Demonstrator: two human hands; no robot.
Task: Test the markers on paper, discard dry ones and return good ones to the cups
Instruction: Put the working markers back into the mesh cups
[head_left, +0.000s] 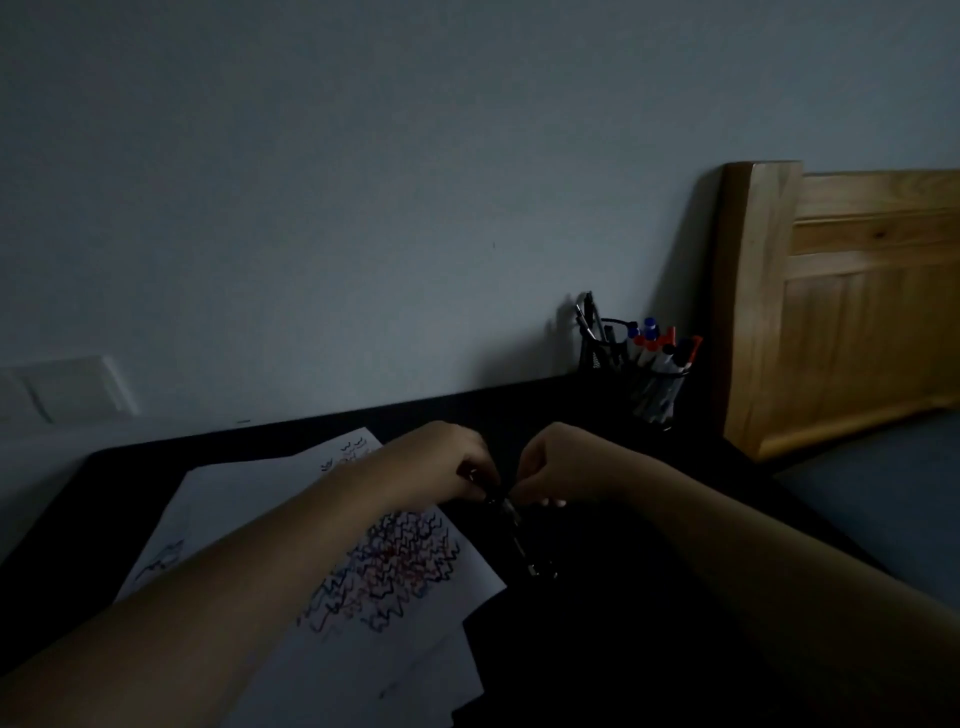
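Observation:
The scene is dim. My left hand and my right hand meet over the black desk, fingers curled. Between them they pinch the top of a dark marker, which slants down toward me; its lower end shows a small light glint. Which hand holds the cap and which the barrel I cannot tell. A white paper covered in blue, red and black zigzag scribbles lies under my left forearm. At the back right stand two black mesh cups: the nearer cup is full of red- and blue-capped markers, and the farther cup holds dark pens.
A wooden headboard rises right of the desk, with a grey bed surface below it. A plain wall runs behind the desk, with a white switch plate at the left. More paper sheets lie near the front edge.

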